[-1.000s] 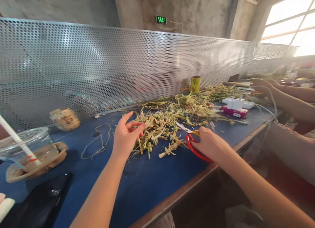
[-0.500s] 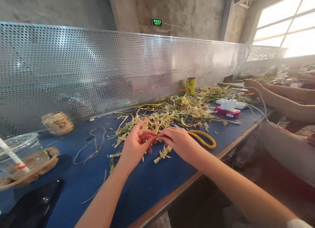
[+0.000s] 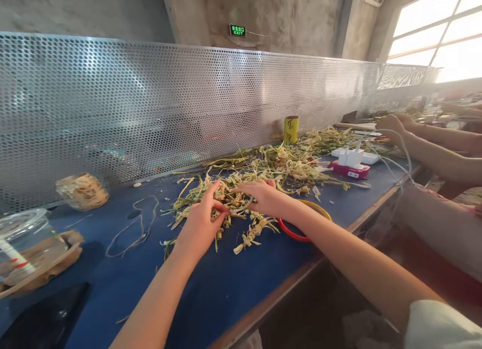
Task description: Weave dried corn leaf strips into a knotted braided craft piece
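Observation:
My left hand [image 3: 205, 217] is over the near edge of a heap of dried plant strips [image 3: 289, 170]. Its thumb and a finger pinch a thin dried plant strip [image 3: 238, 215], while the index finger points up. Just right of it, my right hand [image 3: 261, 194] reaches into the heap with its fingers stretched out; what touches its fingertips is partly hidden. A small knotted dried piece [image 3: 250, 237] lies on the blue table below the hands. Under my right forearm shows a red and yellow looped handle [image 3: 291, 232], partly covered.
A perforated metal screen [image 3: 169, 103] runs behind the table. A yellow can [image 3: 291, 130] and a pink power strip [image 3: 350, 170] with chargers stand right. At left are a jar [image 3: 83, 191], a looped cord [image 3: 141, 236], a lidded clear cup [image 3: 33, 238] and a black phone [image 3: 45, 314]. Another person's arms [image 3: 429, 148] extend at right.
My hands, fingertips together before, are now apart. The right hand has moved up onto the heap with fingers extended. More of the handle's red part shows beneath my forearm.

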